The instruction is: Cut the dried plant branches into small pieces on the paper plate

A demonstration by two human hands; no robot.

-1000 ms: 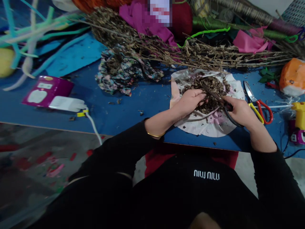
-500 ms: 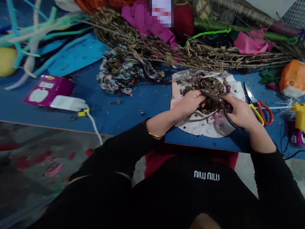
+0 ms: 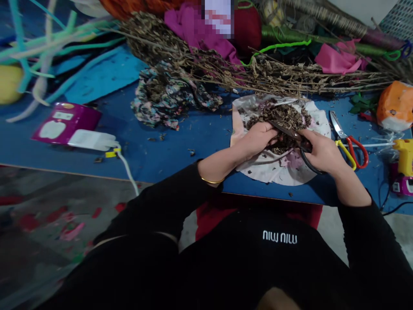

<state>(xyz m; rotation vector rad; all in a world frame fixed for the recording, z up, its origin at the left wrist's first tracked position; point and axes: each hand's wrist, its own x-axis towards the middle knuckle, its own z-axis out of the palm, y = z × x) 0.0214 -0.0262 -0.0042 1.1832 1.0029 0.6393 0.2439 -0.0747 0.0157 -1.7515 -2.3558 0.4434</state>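
My right hand point(image 3: 322, 151) grips the black-handled scissors point(image 3: 290, 131), whose blades point up-left over a pile of chopped dried plant bits point(image 3: 287, 115). The pile lies on a white sheet point(image 3: 284, 174) on the blue table point(image 3: 167, 146). My left hand point(image 3: 256, 137) is curled, fingers closed on some of the dried plant material right at the blades. What exactly lies inside those fingers is partly hidden.
A bundle of dried stems point(image 3: 258, 73) lies behind the sheet. Red-and-yellow scissors point(image 3: 350, 144) rest to the right, by a yellow glue gun point(image 3: 405, 157) and an orange bag point(image 3: 395, 105). Patterned cloth point(image 3: 167, 97), a magenta box point(image 3: 63, 122) and a white charger point(image 3: 93, 140) lie left.
Both hands have shifted slightly up over the pile; the scissor blades have closed a little against the material in my left hand.
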